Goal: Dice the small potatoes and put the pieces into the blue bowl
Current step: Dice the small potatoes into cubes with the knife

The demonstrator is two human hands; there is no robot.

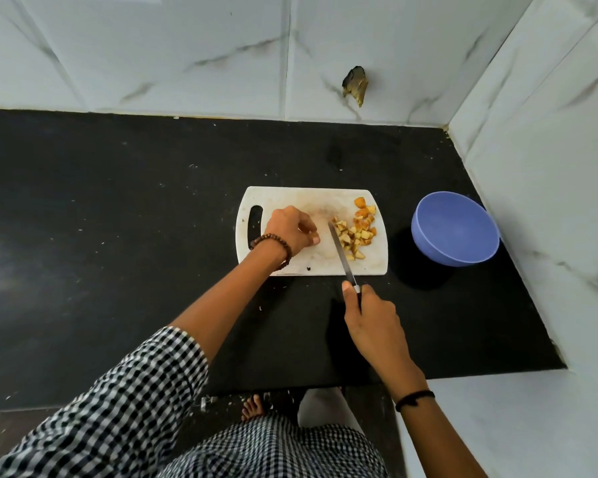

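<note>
On the right end of the white cutting board [311,198], close to its right edge, lie the potato pieces [354,232], small pale-yellow chunks with orange-brown skin. The right hand [370,319] is wrapped round the handle of the knife [340,253], its blade crossing the board's near edge to the heap, while the left hand [290,229] rests mid-board, fingers curled under; whether it holds anything cannot be told. The blue bowl [454,229] stands apart on the black counter [118,201], near the side wall [549,167].

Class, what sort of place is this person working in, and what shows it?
Probably a home kitchen: a black countertop against marble-look wall tiles, a white cutting board with diced potato pieces, a knife and a blue bowl.
</note>
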